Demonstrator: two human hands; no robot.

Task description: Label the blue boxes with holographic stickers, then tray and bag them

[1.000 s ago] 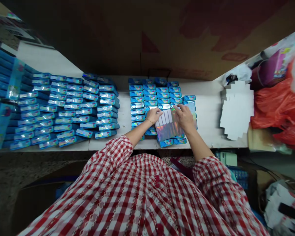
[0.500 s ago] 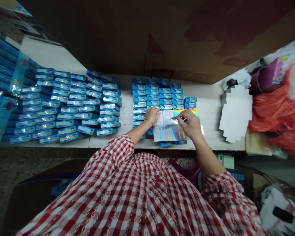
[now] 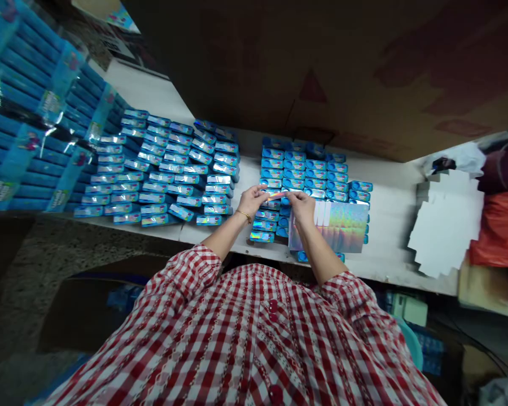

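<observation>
Hands (image 3: 251,202) (image 3: 303,208) close together, backs upward, pinching shiny strip (image 3: 275,196)

It's just one cam, worn on the head and looking forward and pretty steeply down, so the checked shirt (image 3: 254,338) fills the bottom from up close. Left hand (image 3: 251,204) and right hand (image 3: 303,208) land around mid-frame, a bit farther off, with the white tabletop (image 3: 392,217) slanting down rightward and a big cardboard box (image 3: 275,62) across the top.
</observation>
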